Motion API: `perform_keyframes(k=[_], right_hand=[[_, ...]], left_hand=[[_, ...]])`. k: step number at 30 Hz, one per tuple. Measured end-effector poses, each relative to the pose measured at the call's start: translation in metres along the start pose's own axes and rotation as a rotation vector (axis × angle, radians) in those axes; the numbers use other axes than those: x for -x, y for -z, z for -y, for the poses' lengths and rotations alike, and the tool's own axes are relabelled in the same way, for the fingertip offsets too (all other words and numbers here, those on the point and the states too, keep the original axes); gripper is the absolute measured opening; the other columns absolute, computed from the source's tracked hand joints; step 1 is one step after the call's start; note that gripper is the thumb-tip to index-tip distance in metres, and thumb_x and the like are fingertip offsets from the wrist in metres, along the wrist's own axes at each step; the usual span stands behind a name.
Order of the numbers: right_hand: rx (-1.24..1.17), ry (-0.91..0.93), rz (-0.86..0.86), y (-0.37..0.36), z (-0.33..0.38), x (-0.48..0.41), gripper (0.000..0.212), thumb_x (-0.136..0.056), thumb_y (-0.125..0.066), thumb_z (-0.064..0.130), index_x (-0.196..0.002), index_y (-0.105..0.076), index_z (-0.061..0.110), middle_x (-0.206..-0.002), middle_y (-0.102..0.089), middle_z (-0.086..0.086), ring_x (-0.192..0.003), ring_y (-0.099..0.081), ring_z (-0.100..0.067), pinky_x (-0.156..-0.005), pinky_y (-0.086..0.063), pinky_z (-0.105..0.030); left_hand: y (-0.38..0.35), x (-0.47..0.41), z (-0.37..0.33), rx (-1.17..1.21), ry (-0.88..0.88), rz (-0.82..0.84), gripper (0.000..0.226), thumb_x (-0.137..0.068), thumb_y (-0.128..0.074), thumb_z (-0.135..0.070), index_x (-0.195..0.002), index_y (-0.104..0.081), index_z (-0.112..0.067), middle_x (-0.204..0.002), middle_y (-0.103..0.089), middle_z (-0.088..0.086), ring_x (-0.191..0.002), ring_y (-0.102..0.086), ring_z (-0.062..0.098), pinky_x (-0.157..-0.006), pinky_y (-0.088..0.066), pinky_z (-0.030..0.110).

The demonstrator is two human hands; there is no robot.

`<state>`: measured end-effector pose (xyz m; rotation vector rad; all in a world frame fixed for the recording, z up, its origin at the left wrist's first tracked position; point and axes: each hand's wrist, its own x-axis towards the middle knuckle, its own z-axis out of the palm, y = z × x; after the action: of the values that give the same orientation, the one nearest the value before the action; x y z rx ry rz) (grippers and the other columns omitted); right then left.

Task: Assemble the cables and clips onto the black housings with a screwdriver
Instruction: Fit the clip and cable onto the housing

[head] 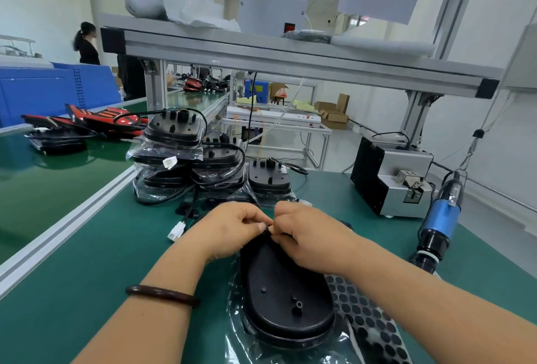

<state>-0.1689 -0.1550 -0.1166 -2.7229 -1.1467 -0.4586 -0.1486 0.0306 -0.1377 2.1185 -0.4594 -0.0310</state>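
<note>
pinching at the far end of black housing (286, 296), left hand (229, 230), right hand (308, 235)

Hands: two, the left hand (229, 227) and right hand (308, 235).
Front housing (284, 291): one lay there.
Stacked housings (215, 157): perhaps six, poorly seen.
Screwdriver (441, 218): one.
White connectors (176, 231): two were visible.

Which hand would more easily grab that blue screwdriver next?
Probably the right hand: the blue screwdriver is on its side of the black housing; the left hand would cross over. Both now pinch a small part.
</note>
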Motion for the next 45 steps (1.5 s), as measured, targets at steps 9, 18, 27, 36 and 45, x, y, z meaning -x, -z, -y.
perform_keyframes(k=[9, 18, 27, 36, 45], right_hand=[[-0.314, -0.144, -0.215, -0.022, 0.001, 0.018, 0.014, -0.092, -0.056, 0.015, -0.091, -0.068, 0.008, -0.102, -0.056, 0.002, -0.092, -0.053, -0.007, -0.087, -0.041, -0.016], [-0.52, -0.243, -0.251, -0.029, -0.001, 0.02, 0.03, -0.092, -0.045, 0.026, -0.08, -0.067, 0.009, -0.098, -0.055, 0.011, -0.093, -0.054, -0.005, -0.087, -0.043, -0.024], [-0.465, -0.183, -0.22, -0.026, -0.004, 0.019, 0.029, -0.094, -0.044, 0.027, -0.079, -0.064, 0.013, -0.095, -0.054, 0.013, -0.09, -0.053, -0.007, -0.083, -0.042, -0.023], [-0.386, -0.244, -0.364, -0.002, 0.0, 0.037, 0.032, -0.094, -0.047, 0.037, -0.11, -0.071, 0.023, -0.112, -0.052, 0.023, -0.11, -0.048, 0.006, -0.091, -0.034, -0.005], [-1.016, -1.407, -1.152, 0.056, -0.108, 0.153, 0.044, -0.096, -0.052, 0.024, -0.129, -0.05, -0.005, -0.127, -0.056, -0.028, -0.117, -0.053, -0.045, -0.098, -0.043, -0.05]], left_hand=[[-0.007, 0.005, 0.001, 0.183, -0.006, -0.029, 0.019, -0.08, -0.075, -0.01, -0.086, -0.077, -0.027, -0.085, -0.076, -0.007, -0.086, -0.07, 0.005, -0.084, -0.053, 0.019], [-0.008, 0.006, 0.003, 0.167, 0.013, -0.053, 0.011, -0.078, -0.079, -0.019, -0.085, -0.078, -0.027, -0.084, -0.076, -0.008, -0.085, -0.069, 0.005, -0.079, -0.051, 0.016], [-0.013, 0.005, -0.001, 0.303, 0.023, -0.027, 0.022, -0.078, -0.073, 0.003, -0.092, -0.074, -0.014, -0.091, -0.076, 0.004, -0.091, -0.071, 0.013, -0.083, -0.053, 0.018], [-0.016, 0.007, -0.005, 0.207, 0.071, -0.096, 0.019, -0.077, -0.078, -0.006, -0.087, -0.075, -0.022, -0.08, -0.075, -0.007, -0.077, -0.069, 0.002, -0.072, -0.05, 0.009], [-0.015, 0.004, 0.001, 0.12, 0.07, -0.119, 0.018, -0.074, -0.082, -0.019, -0.083, -0.075, -0.033, -0.081, -0.074, -0.017, -0.08, -0.067, -0.006, -0.069, -0.043, 0.006]])
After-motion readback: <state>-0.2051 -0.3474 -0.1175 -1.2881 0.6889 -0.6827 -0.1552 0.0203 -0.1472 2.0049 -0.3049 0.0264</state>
